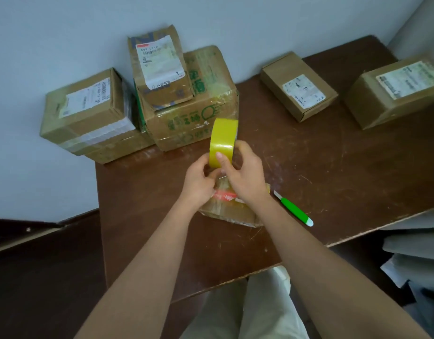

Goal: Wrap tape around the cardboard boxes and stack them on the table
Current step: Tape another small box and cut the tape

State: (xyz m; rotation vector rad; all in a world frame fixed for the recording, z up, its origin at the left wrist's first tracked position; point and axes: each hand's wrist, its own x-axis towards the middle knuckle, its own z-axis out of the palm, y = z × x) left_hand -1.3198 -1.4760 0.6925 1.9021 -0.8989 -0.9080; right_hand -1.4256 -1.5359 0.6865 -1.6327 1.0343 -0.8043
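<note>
I hold the roll of yellow tape (223,143) upright on its edge in front of me, above the brown table (333,172). My right hand (245,177) is curled round the near side of the roll, thumb pressed flat on the yellow outer face and fingers wrapped behind it. My left hand (198,184) sits just beside it, to the left and slightly below, with its fingertips pinching at the lower edge of the roll where the tape end seems to be; the exact pinch is partly hidden by my right thumb.

Directly under both hands lies a small cardboard box (233,211) on the table, flat, with clear tape and a red printed strip across its top. My wrists cover most of it.

Just to the right of that box, touching the table, lies a green-handled cutter (294,209), its blade end pointing toward the box.

At the far left edge of the table stands a pile: a big box with green print (198,113) with a smaller labelled box (159,69) on top of it, and beside it to the left a taped box (88,111) resting on another one. These are pushed against the wall (64,33). Well apart, at the far right, sit two more labelled boxes (299,86), side by side but not touching.
</note>
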